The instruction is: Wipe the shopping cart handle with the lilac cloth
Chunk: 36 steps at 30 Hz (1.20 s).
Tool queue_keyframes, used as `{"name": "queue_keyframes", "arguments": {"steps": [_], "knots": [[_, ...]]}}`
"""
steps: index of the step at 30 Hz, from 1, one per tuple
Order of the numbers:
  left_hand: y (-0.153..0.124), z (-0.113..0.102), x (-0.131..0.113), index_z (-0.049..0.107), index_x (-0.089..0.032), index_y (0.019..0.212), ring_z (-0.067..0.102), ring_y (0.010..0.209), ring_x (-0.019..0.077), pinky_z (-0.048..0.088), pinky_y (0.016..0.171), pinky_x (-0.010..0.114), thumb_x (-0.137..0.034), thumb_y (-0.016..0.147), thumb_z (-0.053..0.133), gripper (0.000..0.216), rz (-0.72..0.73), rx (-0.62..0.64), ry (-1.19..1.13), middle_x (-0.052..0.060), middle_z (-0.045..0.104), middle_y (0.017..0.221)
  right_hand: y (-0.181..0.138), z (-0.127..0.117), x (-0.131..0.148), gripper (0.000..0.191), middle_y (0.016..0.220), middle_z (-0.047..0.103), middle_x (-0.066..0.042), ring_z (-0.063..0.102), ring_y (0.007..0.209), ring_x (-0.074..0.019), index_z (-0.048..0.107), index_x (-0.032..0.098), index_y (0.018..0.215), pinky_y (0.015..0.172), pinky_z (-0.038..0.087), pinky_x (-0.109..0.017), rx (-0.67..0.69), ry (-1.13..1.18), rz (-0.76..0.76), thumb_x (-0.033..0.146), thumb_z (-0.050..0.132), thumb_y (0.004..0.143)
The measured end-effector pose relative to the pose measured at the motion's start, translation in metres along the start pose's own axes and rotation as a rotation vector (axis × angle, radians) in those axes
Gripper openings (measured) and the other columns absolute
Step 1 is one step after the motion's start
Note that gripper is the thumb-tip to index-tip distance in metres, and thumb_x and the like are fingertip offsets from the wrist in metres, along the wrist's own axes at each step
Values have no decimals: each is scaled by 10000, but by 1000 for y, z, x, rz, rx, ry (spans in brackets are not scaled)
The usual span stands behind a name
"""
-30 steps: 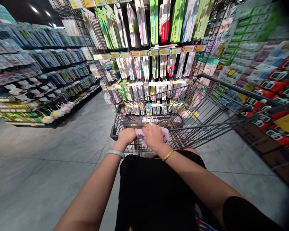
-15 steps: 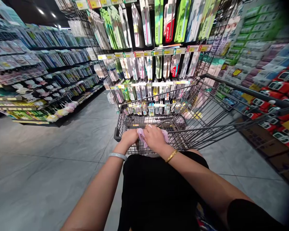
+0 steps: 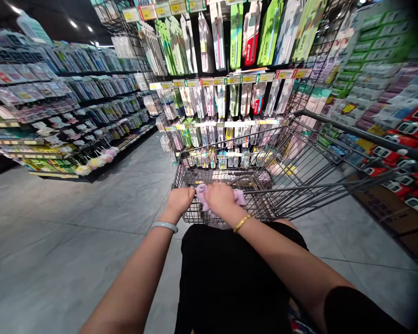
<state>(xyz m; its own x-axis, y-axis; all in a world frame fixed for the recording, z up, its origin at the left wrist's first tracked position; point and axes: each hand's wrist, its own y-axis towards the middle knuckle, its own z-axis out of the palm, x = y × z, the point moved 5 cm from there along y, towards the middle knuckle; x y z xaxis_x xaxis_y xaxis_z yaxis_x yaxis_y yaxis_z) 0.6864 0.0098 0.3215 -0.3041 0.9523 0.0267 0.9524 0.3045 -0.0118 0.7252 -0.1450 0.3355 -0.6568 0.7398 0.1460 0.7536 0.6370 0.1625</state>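
A dark wire shopping cart (image 3: 320,187) stands sideways right in front of my legs. My left hand (image 3: 180,202) is closed around the cart's near top rim at its left corner. Just to the right, my right hand (image 3: 220,198) is wrapped over the same rim with a light purple cloth (image 3: 239,197) under its palm and fingers. Bits of the cloth stick out on both sides of that hand. The rim beneath the cloth is hidden.
Behind the cart rises a wire rack of packaged toothbrushes (image 3: 251,35) with price tags. Boxed goods with red and white packs (image 3: 386,153) are stacked at the right. Further shelves (image 3: 101,88) run along the left, past the grey tiled floor (image 3: 90,204).
My left hand has slid left along the rim to the corner. My right hand and the purple cloth have shifted slightly left along the rim. The view has turned a little left.
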Motion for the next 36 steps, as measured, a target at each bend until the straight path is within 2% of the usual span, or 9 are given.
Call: {"name": "queue_keyframes", "arguments": {"steps": [4,8,12,18,21,24,30,33,36], "knots": [[0,3,1,734,-169,900,673,937,245,450,778,317,-331,971,186,577,11,-28,17,143,737,964,4,0,29,312,1107,613,-126,558,1013,-255,611,186,1108,805,439,-365,-50,13,-189,374,402,973],[-3,6,0,746,-151,856,674,911,262,446,776,332,-411,972,204,612,32,-44,2,157,736,913,4,-10,7,345,1175,620,-56,585,1005,-195,501,275,1307,828,444,-304,24,225,-244,317,429,973],[-3,8,1,749,-149,822,674,901,267,446,765,336,-417,972,195,633,31,-59,-38,153,737,888,3,-33,-11,373,1316,542,-49,499,1175,-186,500,264,1323,965,407,-322,-186,428,-192,248,389,968],[-1,2,4,727,-284,1028,666,952,149,450,742,239,-295,975,173,556,32,-72,-279,-24,756,970,-16,-10,-2,407,1427,426,-83,506,1157,-267,571,326,1265,936,418,-407,-3,122,-314,228,539,871],[0,3,6,734,-257,1016,667,939,173,448,737,250,-338,972,208,533,-20,-95,-249,11,756,972,-4,-5,-3,611,1310,510,-108,593,1004,-244,330,325,1459,826,460,-364,27,120,-208,255,508,879],[3,6,8,745,-194,939,665,942,214,448,751,275,-350,974,193,575,-76,-113,-163,89,747,982,13,0,10,544,1228,559,-94,620,915,-223,327,316,1445,756,468,-342,67,155,-118,276,447,916],[6,7,9,731,-234,1066,661,991,208,453,788,274,-314,965,212,535,-68,-111,-160,64,743,1045,0,14,39,457,1394,477,-150,478,1155,-278,401,206,1416,932,392,-436,-142,5,-357,180,314,968],[3,6,6,735,-281,1075,665,966,203,451,776,275,-345,963,219,532,-20,-93,-169,33,753,997,-15,12,14,451,1446,440,-122,451,1167,-276,418,230,1416,939,372,-424,-131,-13,-471,202,318,977],[0,7,3,764,-288,978,668,921,205,446,746,278,-368,965,201,569,-4,-66,-171,28,757,918,-24,-1,-34,406,1307,538,-131,505,1027,-249,500,211,1343,867,382,-369,-59,7,-369,264,406,952]]}}
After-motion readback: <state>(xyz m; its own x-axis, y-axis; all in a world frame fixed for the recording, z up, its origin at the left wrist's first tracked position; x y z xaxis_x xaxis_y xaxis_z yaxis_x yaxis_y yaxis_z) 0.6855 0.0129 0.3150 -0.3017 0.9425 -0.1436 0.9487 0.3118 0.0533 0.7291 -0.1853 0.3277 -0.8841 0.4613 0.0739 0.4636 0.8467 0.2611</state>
